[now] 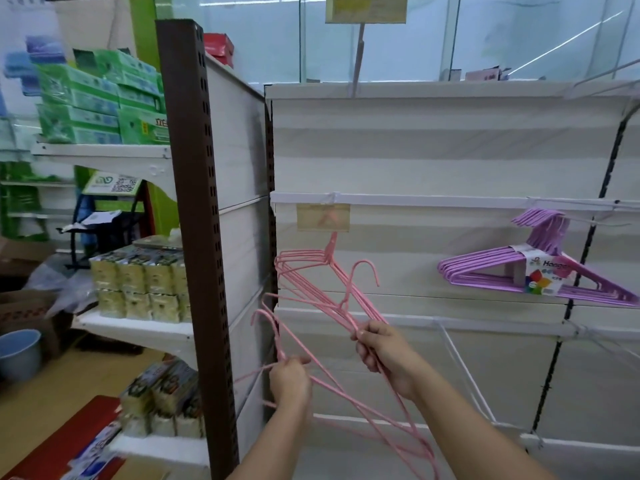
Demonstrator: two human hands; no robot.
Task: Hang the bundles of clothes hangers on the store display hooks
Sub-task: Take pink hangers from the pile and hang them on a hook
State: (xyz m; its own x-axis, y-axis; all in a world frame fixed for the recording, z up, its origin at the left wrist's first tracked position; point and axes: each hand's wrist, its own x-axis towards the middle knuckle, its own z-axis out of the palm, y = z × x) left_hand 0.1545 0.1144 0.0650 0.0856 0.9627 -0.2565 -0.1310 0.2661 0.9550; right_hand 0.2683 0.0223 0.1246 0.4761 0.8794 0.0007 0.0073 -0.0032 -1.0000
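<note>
Several pink wire hangers [311, 285] hang from a display hook behind a yellowed price tag [323, 217] on the white back panel. My right hand [384, 355] grips the lower right ends of that hanging group and of a loose pink hanger with its hook pointing up. Lower left, my left hand [290, 379] grips more loose pink hangers [273, 327] near their necks; their long wires run down to the right between my forearms. A purple hanger bundle [533, 271] with a paper label hangs on a hook at the right.
A brown slotted upright [194, 202] stands just left of the hangers. Shelves to the left carry green boxes [100, 98] and yellow packs [138, 282]. White wire hooks [464, 372] jut from the lower rail on the right. A blue bucket [19, 355] sits on the floor.
</note>
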